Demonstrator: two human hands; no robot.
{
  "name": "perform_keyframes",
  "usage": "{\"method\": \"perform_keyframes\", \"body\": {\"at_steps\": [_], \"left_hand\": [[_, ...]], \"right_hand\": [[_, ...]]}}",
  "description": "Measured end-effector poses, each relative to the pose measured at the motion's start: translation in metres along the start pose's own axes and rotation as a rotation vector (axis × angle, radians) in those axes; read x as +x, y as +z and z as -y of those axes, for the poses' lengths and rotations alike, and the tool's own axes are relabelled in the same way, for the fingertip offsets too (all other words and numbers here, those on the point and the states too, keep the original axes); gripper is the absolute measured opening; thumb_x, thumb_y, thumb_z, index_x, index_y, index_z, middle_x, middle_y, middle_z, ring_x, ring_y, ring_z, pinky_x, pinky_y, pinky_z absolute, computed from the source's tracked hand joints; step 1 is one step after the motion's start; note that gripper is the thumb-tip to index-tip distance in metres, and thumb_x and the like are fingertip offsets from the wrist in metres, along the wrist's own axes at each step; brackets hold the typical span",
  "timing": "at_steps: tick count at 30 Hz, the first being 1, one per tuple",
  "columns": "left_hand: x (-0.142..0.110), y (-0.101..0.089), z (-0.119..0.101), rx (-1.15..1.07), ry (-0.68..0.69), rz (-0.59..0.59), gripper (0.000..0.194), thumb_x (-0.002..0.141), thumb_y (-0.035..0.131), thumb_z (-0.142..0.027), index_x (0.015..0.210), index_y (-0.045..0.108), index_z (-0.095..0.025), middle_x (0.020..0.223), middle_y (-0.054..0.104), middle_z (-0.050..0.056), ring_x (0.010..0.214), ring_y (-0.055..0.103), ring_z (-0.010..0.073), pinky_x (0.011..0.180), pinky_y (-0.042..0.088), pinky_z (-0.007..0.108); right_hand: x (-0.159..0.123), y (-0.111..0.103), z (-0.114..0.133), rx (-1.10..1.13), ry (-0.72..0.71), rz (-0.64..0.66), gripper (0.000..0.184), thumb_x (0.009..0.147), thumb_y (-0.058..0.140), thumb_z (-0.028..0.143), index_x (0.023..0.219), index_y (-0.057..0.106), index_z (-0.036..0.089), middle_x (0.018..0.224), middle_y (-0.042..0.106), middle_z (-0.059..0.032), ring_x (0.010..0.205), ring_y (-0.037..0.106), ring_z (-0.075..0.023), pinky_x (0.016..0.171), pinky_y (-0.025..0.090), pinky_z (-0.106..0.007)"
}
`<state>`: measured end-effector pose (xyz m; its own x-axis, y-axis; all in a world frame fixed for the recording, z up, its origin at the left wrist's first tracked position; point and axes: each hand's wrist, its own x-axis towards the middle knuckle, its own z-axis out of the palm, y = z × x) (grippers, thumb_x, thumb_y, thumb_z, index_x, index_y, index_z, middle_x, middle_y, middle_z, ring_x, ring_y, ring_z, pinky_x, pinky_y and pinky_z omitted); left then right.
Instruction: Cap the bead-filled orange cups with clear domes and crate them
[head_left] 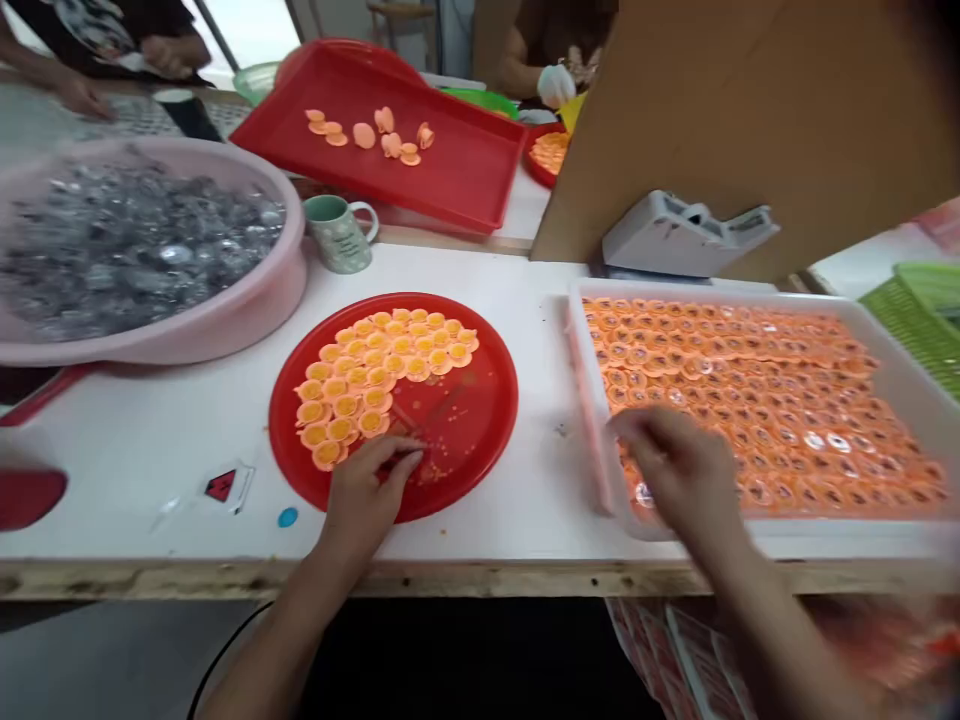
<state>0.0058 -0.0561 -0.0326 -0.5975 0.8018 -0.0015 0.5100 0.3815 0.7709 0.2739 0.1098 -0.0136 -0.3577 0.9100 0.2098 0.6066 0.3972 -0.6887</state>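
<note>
My left hand (371, 488) is over the near part of a round red plate (491, 440). Its thumb and fingers are bent together in a pinch, and whatever is between them is too small to name. Orange discs with yellow centres (375, 360) lie in overlapping rows on the plate's far and left parts. Slightly smeared by motion, my right hand (679, 475) hovers over the left edge of a white tray (896, 400). Its fingers are curled with the tips close together; I cannot make out anything in them. Rows of orange discs with dark centres (765, 420) cover the tray's floor.
On the left stands a pink basin (281, 290) full of clear plastic pieces (135, 250). A green mug (341, 240) and a tilted red tray (457, 170) are behind the plate. Cardboard (720, 120) rises at the back right. Co-workers' hands (556, 86) show beyond.
</note>
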Motion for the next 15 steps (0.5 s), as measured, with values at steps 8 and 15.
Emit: {"method": "perform_keyframes", "body": {"at_steps": [8,15], "left_hand": [[-0.009,-0.018,0.017,-0.012,0.025,-0.043,0.017,0.082,0.059,-0.035,0.081,0.072,-0.024,0.089,0.074,0.0,0.085,0.068,0.0199,0.08,0.053,0.028],[-0.016,-0.024,0.031,-0.009,0.078,-0.116,0.019,0.081,0.058,-0.038,0.082,0.071,-0.024,0.086,0.074,0.001,0.082,0.068,0.0207,0.081,0.053,0.03]], "right_hand": [[-0.091,0.115,0.078,0.204,-0.397,0.584,0.03,0.078,0.047,-0.003,0.08,0.067,0.019,0.085,0.064,-0.0027,0.074,0.06,-0.0144,0.064,0.047,-0.023],[-0.095,0.122,0.072,-0.08,-0.462,0.577,0.026,0.07,0.047,-0.006,0.077,0.059,0.016,0.08,0.062,-0.0047,0.069,0.056,-0.016,0.06,0.044,-0.025]]}}
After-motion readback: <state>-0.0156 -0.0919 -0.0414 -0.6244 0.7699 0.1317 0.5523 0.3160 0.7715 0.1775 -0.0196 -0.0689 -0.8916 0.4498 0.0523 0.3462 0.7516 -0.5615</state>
